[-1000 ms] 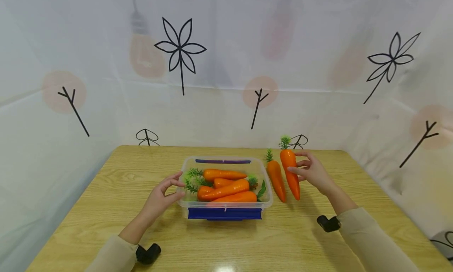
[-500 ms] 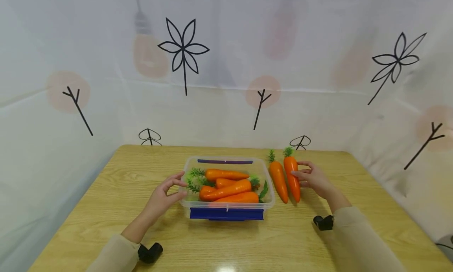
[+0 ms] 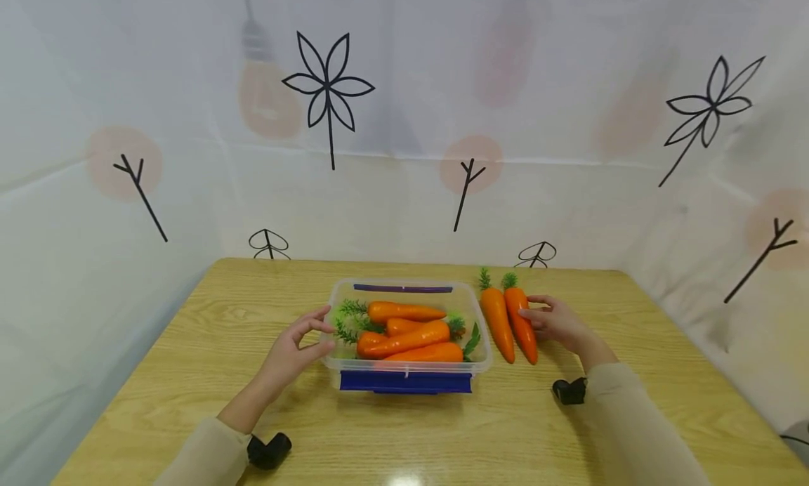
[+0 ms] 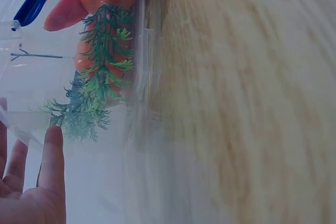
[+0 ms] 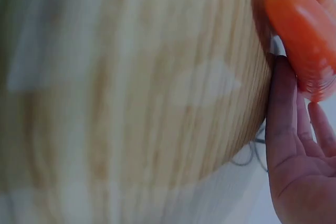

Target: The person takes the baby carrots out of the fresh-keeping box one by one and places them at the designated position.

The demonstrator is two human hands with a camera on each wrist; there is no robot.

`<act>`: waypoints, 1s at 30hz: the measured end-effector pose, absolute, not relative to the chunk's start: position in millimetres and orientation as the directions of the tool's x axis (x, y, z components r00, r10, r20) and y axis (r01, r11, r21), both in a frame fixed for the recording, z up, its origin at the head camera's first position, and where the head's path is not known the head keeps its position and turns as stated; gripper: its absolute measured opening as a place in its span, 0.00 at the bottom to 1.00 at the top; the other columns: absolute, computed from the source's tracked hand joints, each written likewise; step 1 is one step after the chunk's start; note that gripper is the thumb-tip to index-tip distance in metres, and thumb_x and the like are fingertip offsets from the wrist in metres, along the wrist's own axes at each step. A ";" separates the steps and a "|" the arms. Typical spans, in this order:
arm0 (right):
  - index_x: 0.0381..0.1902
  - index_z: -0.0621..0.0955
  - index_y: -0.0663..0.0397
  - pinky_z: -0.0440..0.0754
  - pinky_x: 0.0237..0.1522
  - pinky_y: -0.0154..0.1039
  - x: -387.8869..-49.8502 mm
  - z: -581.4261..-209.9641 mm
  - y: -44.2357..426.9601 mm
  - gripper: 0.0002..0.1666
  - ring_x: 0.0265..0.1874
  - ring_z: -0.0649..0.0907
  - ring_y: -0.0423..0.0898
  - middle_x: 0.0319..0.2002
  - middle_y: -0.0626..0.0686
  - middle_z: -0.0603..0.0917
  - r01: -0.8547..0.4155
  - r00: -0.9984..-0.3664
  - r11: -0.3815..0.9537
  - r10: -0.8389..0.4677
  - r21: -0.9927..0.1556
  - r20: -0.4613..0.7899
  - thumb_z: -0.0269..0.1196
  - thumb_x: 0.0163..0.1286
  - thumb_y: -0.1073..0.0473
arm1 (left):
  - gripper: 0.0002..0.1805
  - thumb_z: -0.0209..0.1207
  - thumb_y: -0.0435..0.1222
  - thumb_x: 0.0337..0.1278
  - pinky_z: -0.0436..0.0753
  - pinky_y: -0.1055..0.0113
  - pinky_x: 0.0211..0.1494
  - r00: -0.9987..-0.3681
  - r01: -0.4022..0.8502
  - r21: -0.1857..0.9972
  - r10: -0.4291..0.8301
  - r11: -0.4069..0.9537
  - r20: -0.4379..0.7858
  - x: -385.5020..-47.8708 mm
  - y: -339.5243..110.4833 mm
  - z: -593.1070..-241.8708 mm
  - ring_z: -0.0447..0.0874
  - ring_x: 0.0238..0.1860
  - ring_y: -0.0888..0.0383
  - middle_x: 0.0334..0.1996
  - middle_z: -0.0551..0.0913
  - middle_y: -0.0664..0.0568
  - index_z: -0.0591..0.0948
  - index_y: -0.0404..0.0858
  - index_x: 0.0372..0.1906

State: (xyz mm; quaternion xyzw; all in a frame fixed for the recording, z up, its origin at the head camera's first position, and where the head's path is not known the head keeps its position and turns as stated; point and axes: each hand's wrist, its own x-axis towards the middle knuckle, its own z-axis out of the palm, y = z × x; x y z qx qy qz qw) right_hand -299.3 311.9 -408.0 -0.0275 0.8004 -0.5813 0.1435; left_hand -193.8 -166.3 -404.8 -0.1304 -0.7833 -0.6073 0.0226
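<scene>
The right hand (image 3: 556,322) pinches an orange toy carrot (image 3: 520,317) with a green top. This carrot lies beside a second carrot (image 3: 496,317), close to it. In the right wrist view the nearer carrot (image 5: 302,30) touches the fingertips, and the right hand's palm (image 5: 310,187) is in view. A clear plastic box (image 3: 477,359) with blue clips holds several carrots (image 3: 404,342) with leafy tops. The left hand (image 3: 291,352) rests its extended fingers at the box's left side. The left wrist view shows the left hand (image 4: 39,182) near the green leaves (image 4: 105,72).
All of it stands on a wood-grain table (image 3: 404,430). Behind it hangs a white curtain (image 3: 404,121) with printed flowers. A black wrist device sits at each beige sleeve (image 3: 208,451). A dark cable (image 3: 793,439) shows at the right edge.
The right hand has lowered its carrot from a raised position to the table and brought it leftward, near the second carrot. The left hand keeps its place at the box.
</scene>
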 end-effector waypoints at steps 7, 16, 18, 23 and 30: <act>0.66 0.54 0.74 0.80 0.43 0.41 -298.6 -406.4 312.0 0.41 0.38 0.82 0.44 0.52 0.70 0.71 0.110 -0.961 0.400 -0.192 -0.910 -0.200 0.60 0.67 0.54 | 0.11 0.60 0.32 0.57 0.61 0.42 0.61 -0.963 0.238 0.944 0.180 0.230 0.199 -194.3 -166.6 -406.1 0.48 0.70 0.44 0.68 0.62 0.48 0.79 0.33 0.45; 0.66 0.51 0.74 0.80 0.43 0.44 -298.4 -406.9 312.1 0.41 0.37 0.83 0.46 0.51 0.67 0.72 0.159 -0.949 0.333 -0.207 -0.930 -0.236 0.59 0.68 0.56 | 0.11 0.60 0.32 0.57 0.60 0.42 0.62 -0.963 0.239 0.942 0.179 0.235 0.199 -194.4 -167.1 -407.0 0.48 0.70 0.45 0.68 0.62 0.49 0.79 0.33 0.45; 0.66 0.51 0.74 0.80 0.43 0.45 -298.7 -406.5 313.0 0.41 0.36 0.83 0.47 0.51 0.68 0.72 0.162 -0.948 0.340 -0.206 -0.926 -0.241 0.58 0.68 0.56 | 0.11 0.60 0.33 0.57 0.62 0.42 0.61 -0.964 0.236 0.942 0.179 0.239 0.196 -194.4 -166.8 -406.6 0.49 0.70 0.45 0.68 0.62 0.50 0.79 0.34 0.45; 0.66 0.52 0.74 0.80 0.42 0.48 -298.4 -401.4 315.2 0.40 0.36 0.83 0.49 0.51 0.69 0.69 0.157 -0.947 0.362 -0.209 -0.919 -0.244 0.59 0.68 0.58 | 0.11 0.60 0.33 0.57 0.62 0.42 0.61 -0.964 0.239 0.941 0.177 0.239 0.199 -194.7 -166.6 -407.0 0.48 0.70 0.45 0.68 0.62 0.50 0.79 0.34 0.45; 0.65 0.54 0.74 0.80 0.42 0.49 -291.6 -385.6 318.1 0.40 0.35 0.81 0.52 0.50 0.69 0.71 0.094 -0.959 0.454 -0.198 -0.886 -0.203 0.59 0.67 0.59 | 0.11 0.60 0.32 0.58 0.59 0.40 0.62 -0.964 0.240 0.941 0.172 0.238 0.203 -194.3 -167.1 -407.9 0.48 0.70 0.44 0.68 0.61 0.50 0.79 0.34 0.45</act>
